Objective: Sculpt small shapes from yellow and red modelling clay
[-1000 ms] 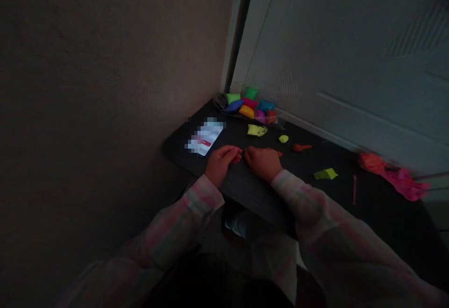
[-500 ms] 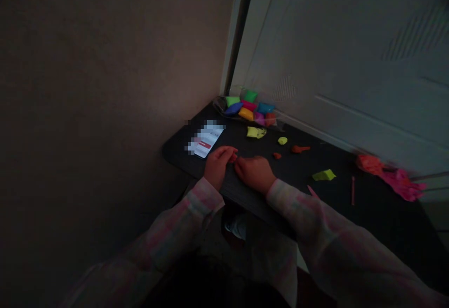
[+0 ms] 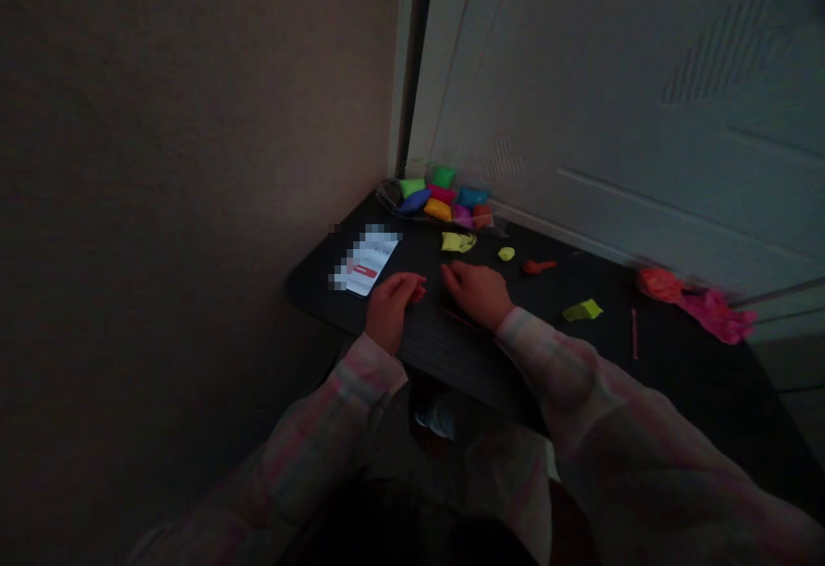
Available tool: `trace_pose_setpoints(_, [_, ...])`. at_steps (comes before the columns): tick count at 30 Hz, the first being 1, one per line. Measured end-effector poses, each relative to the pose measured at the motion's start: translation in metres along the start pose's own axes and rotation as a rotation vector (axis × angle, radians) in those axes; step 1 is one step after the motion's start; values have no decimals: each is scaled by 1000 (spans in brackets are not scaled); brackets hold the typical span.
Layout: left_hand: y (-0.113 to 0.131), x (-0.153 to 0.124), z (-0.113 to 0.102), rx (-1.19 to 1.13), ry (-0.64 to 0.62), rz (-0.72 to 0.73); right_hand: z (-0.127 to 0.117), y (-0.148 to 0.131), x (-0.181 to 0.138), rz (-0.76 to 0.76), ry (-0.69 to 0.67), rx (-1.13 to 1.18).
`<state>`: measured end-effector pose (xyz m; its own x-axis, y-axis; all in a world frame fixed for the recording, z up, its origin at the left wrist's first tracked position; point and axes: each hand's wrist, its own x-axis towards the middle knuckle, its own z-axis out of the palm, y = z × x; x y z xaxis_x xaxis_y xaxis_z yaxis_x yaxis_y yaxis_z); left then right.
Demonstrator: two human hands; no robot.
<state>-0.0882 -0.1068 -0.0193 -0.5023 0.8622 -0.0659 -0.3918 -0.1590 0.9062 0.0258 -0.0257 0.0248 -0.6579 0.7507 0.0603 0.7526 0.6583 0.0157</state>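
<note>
My left hand (image 3: 388, 310) is closed at the table's near left, just right of the phone (image 3: 370, 265). Its fingers curl inward, and what they hold, if anything, is hidden. A short gap away, my right hand (image 3: 480, 294) is also closed, knuckles up; whatever is inside it does not show. A thin reddish stick-like thing (image 3: 459, 319) lies under its near side. Beyond the right hand are a small yellow lump (image 3: 506, 253), an orange-brown piece with a narrow tail (image 3: 539, 267) and an opened yellow packet (image 3: 458, 242).
A clear bag of colourful packets (image 3: 438, 203) lies at the back of the dark table (image 3: 425, 338), near the wall and door. To the right are a yellow-green wrapper (image 3: 583, 311), a pink stick (image 3: 634, 334) and crumpled orange-pink material (image 3: 699, 304).
My hands have come apart; the right moved right and away from the left. The small orange lump beside it is out of sight. The whole view has shifted slightly.
</note>
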Motion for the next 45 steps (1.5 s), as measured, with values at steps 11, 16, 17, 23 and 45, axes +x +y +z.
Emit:
trace_pose_setpoints(11, [2, 0, 0, 1, -17, -20, -18, 23, -40, -84, -116, 362])
trace_pose_setpoints(16, [5, -1, 1, 10, 3, -20, -6, 9, -41, -92, -178, 250])
trace_pose_setpoints(17, [6, -1, 1, 9, 9, -21, -5, 8, -40, -87, -184, 241])
trace_pose_setpoints(23, [7, -1, 2, -13, 35, -45, -8, 7, -40, -43, -174, 340])
trace_pose_setpoints(45, [11, 1, 2, -12, 59, -67, -8, 143, -107, 720, 844, 1287])
